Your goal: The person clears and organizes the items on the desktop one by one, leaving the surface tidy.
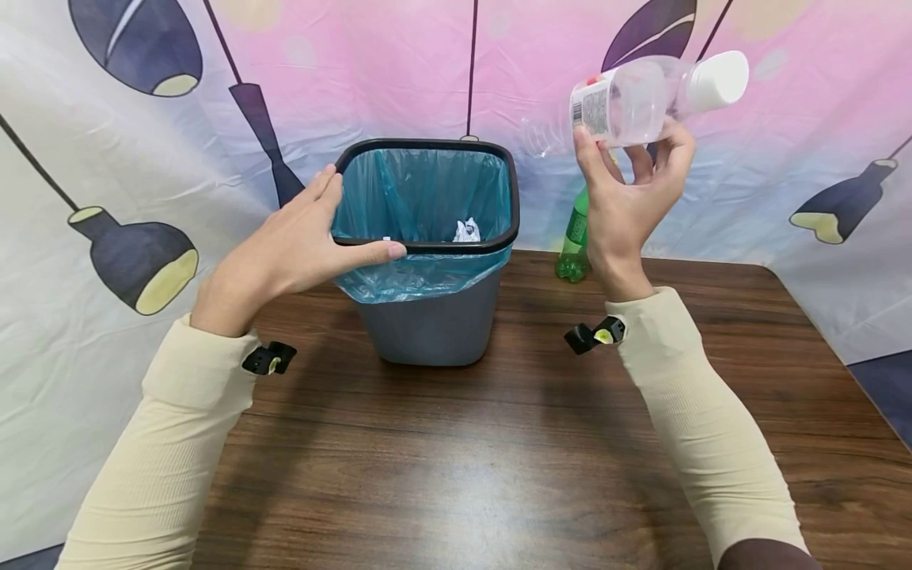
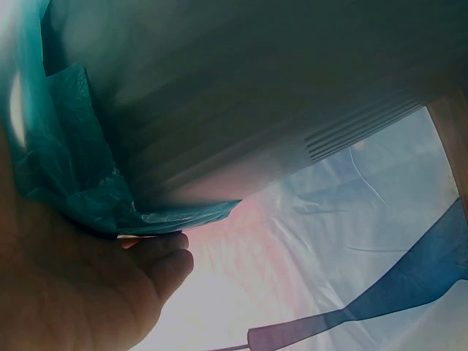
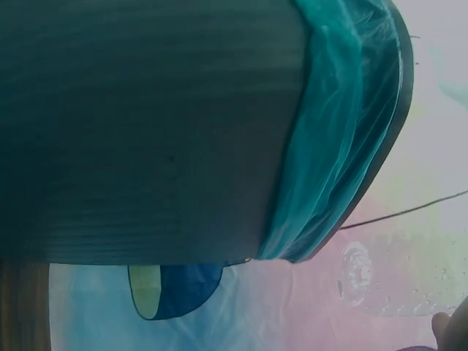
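My right hand pinches a clear plastic bottle between thumb and fingers, up in the air right of the bin. The bottle lies nearly sideways, its white cap to the right and its base towards the bin. In the right wrist view, the bottle's clear bottom shows near a fingertip. A grey trash bin with a black rim stands on the table, lined with a blue-green bag. On the rim's left front corner rests my left hand, thumb along the front edge, fingers stretched along the side.
A green bottle stands on the wooden table behind my right wrist, partly hidden. Crumpled white paper lies inside the bin. A patterned cloth hangs right behind the table.
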`<state>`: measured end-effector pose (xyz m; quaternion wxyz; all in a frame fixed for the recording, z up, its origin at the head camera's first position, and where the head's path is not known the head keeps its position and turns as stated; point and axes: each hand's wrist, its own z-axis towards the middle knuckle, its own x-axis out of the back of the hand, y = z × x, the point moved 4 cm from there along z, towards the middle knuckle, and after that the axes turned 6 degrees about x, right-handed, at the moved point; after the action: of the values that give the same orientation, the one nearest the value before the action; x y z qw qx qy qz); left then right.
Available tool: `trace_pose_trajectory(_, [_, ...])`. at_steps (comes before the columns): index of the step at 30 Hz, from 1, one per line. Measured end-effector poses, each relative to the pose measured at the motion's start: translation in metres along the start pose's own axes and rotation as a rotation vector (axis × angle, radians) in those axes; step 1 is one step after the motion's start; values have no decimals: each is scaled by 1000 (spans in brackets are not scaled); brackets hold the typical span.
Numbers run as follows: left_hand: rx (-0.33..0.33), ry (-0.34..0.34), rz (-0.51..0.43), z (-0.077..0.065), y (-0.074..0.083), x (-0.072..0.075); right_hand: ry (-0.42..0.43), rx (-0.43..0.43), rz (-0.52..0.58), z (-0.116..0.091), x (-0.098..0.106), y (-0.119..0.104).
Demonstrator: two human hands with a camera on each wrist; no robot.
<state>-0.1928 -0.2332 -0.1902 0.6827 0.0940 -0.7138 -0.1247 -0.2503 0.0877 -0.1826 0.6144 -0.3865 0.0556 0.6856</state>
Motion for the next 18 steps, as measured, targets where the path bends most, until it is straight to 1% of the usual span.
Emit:
trace_pose_trajectory(4, [-1,1,0,0,0,0,-1,-38,44,0,-5,-3])
trace_pose_trajectory(7, [0,0,-1,1,-1,0,-30,-26,63,-1,-8,-4])
trace_pose_trajectory(11, [2,-6,0,1,-1,-1,-102,37,57,1,-7,3])
trace_pose_trajectory(14, [2,-6,-1,1,-1,-1,-155,26,57,1,-6,10])
trace_pose_trajectory(18, [5,-4,-4,0,0,0,-214,-13,74,-2,-10,11])
